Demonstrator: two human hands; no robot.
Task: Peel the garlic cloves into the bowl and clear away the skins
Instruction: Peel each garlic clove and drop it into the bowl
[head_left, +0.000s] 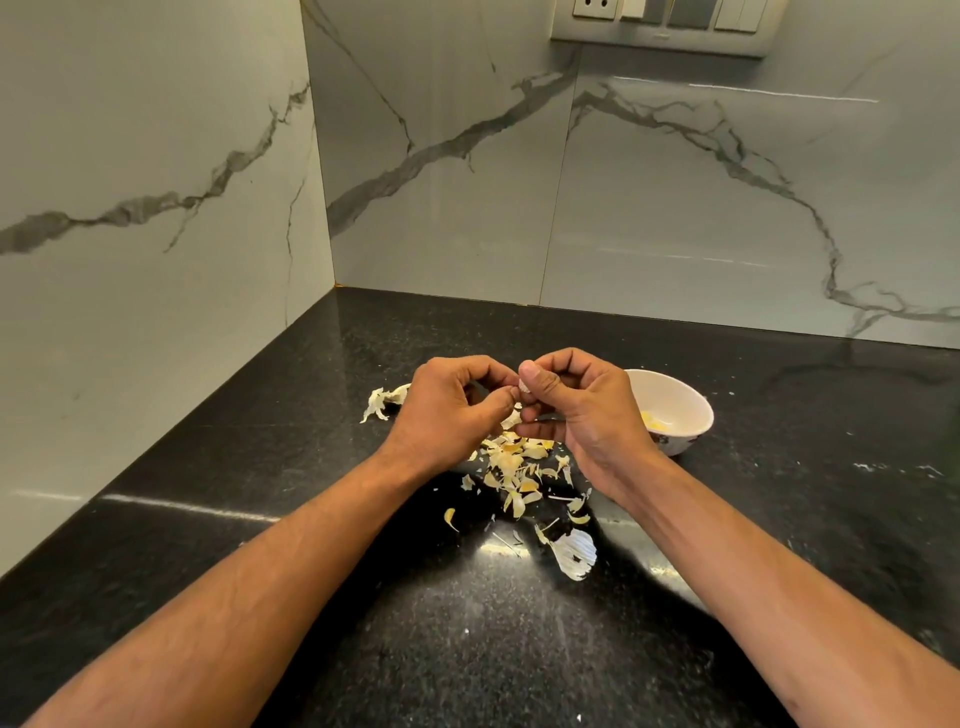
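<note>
We note garlic clove (523, 385) pinched in both grips, left hand (447, 410), right hand (582, 410), long axis unclear, bowl (680, 400) at 3 o'clock, skins (514, 467) on tabletop (467, 649) at 6.

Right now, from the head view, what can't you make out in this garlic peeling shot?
- Garlic clove: mostly covered by the fingers of the left hand and right hand; how far it is peeled is unclear.
- Bowl: near side hidden by the right hand; clove count inside unreadable.
- Skins: top of pile hidden under both hands.
- Switch panel: cut off by the top edge.
</note>
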